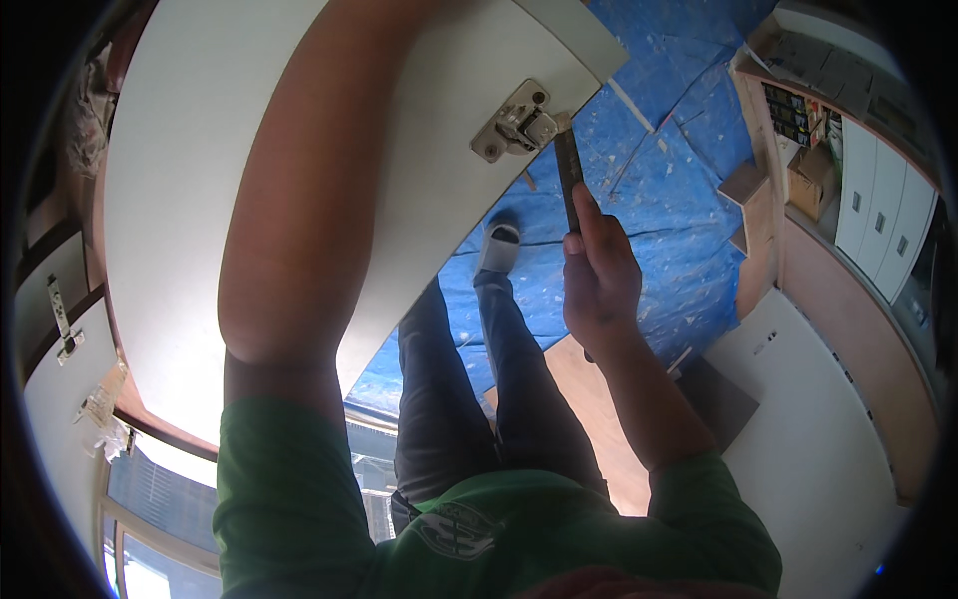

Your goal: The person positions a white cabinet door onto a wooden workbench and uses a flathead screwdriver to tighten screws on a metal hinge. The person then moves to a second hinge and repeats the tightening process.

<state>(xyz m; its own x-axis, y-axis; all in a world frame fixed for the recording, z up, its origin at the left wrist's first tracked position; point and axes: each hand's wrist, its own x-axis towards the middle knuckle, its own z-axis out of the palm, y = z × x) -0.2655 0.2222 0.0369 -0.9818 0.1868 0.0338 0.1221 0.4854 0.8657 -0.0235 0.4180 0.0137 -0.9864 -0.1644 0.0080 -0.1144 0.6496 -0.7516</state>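
Note:
A white panel (170, 180) fills the upper left, a metal hinge (514, 122) mounted near its edge. My right hand (599, 270) is closed around a long dark-handled tool (567, 165), likely a hammer, whose upper end is at the hinge's outer edge; whether they touch I cannot tell. My left forearm stretches over the panel and runs out at the top edge, so that hand is out of view.
A blue sheet (669, 200) covers the floor under my feet, with a pale board (574, 399) on it. Cabinets (858, 200), a cardboard box (808, 185) and a white panel (808, 429) are at the right. Another hinged panel (75, 399) stands left, near a window (160, 519).

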